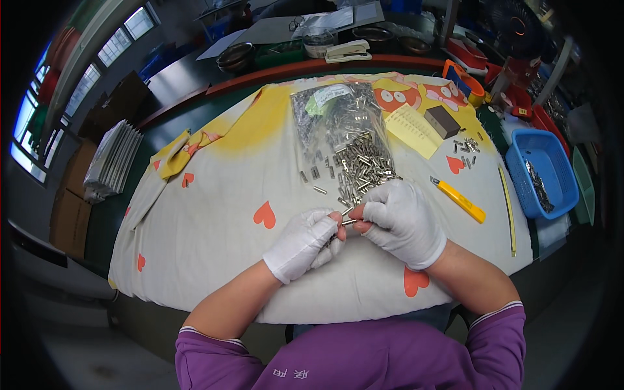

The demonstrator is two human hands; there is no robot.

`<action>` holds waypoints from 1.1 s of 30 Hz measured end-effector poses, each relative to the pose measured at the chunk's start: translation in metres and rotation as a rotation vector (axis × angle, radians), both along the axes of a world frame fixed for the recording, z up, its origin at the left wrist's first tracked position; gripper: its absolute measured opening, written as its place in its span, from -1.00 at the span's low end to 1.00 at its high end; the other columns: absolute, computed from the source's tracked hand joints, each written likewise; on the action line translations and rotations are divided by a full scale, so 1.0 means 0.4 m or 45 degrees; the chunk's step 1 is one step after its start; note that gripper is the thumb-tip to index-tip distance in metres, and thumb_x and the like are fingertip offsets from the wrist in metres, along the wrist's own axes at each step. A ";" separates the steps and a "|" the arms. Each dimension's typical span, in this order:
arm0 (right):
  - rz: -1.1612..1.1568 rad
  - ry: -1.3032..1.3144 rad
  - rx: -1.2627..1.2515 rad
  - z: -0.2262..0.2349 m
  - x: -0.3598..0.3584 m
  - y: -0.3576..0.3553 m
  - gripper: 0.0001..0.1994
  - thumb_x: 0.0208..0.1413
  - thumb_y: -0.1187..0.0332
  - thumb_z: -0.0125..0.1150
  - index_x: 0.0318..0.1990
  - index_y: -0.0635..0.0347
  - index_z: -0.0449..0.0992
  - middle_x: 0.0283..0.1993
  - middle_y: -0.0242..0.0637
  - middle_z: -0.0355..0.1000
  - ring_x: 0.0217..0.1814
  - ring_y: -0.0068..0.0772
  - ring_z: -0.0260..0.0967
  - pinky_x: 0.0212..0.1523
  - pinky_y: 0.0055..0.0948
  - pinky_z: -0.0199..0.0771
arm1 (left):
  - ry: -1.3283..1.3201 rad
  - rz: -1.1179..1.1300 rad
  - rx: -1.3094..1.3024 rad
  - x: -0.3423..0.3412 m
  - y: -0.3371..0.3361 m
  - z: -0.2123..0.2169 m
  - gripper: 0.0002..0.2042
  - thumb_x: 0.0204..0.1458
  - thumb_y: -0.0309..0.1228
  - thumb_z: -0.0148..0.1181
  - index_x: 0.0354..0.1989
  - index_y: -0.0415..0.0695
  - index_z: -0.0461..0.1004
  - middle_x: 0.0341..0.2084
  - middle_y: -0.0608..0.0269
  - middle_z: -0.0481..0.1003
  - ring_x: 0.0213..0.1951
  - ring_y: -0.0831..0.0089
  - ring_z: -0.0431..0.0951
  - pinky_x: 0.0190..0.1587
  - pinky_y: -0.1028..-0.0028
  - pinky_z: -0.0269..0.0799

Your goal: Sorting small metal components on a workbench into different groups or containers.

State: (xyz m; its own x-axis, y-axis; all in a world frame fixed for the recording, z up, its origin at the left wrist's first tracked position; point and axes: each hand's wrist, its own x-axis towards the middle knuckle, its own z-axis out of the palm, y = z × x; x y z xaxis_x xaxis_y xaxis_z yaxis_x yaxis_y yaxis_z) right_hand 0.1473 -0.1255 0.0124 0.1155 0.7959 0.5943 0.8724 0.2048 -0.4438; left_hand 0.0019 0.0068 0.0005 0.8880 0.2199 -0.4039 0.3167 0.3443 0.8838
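Note:
Both my hands wear white gloves with bare fingertips and meet low over the middle of the cloth. Between them is a small silvery metal cylinder [350, 222]. My left hand [304, 242] is closed, thumb and fingers pinching one end of it. The closed fingertips of my right hand [398, 218] are at its other end. Just beyond my hands a heap of similar metal cylinders [365, 162] spills from a clear plastic bag [312, 133]. The undersides of my fingers are hidden, so whether my left palm holds more pieces I cannot tell.
A yellow box cutter [460, 201] lies right of my right hand, near a thin yellow strip [507, 211]. Farther off are a yellow paper slip [413, 132], a dark block [442, 121] and several loose cylinders [467, 148]. A blue basket [543, 175] stands at the right edge.

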 end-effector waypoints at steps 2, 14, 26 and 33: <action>0.011 -0.042 -0.004 -0.002 0.001 0.003 -0.86 -0.30 0.46 0.30 -0.50 0.15 0.48 -0.57 -0.27 0.39 -0.56 -0.19 0.34 -0.55 -0.30 0.30 | 0.002 0.021 -0.040 -0.002 0.000 -0.011 -0.68 0.15 -0.12 -0.06 -0.47 -0.12 0.35 -0.71 0.37 0.32 -0.77 0.69 0.15 -0.75 0.65 0.00; -0.001 -0.288 0.019 0.017 -0.010 -0.004 -0.88 -0.24 0.31 0.29 -0.48 0.05 0.53 -0.63 -0.36 0.34 -0.62 -0.23 0.30 -0.61 -0.28 0.27 | -0.050 -0.132 -0.170 0.001 -0.004 -0.006 -0.61 0.17 -0.05 -0.13 -0.40 -0.18 0.34 -0.74 0.32 0.27 -0.83 0.67 0.06 -0.78 0.64 -0.10; -0.326 -0.289 -0.229 -0.047 0.022 0.010 -0.90 -0.16 0.36 0.17 -0.43 0.10 0.52 -0.50 -0.23 0.42 -0.40 -0.15 0.41 -0.41 -0.24 0.39 | -0.310 0.084 -0.777 0.055 0.046 0.055 -0.76 0.19 -0.21 -0.11 -0.41 -0.08 0.34 -0.69 0.34 0.27 -0.85 0.69 0.04 -0.85 0.70 -0.11; -0.208 -0.043 0.172 -0.183 0.018 0.083 -0.86 -0.09 0.43 0.04 -0.41 0.22 0.52 -0.41 -0.09 0.47 -0.31 -0.09 0.45 -0.27 -0.22 0.39 | -0.199 -0.228 -0.224 0.438 -0.224 0.194 -0.76 0.21 -0.17 -0.17 -0.34 -0.07 0.29 -0.64 0.36 0.32 -0.84 0.67 0.08 -0.84 0.68 -0.07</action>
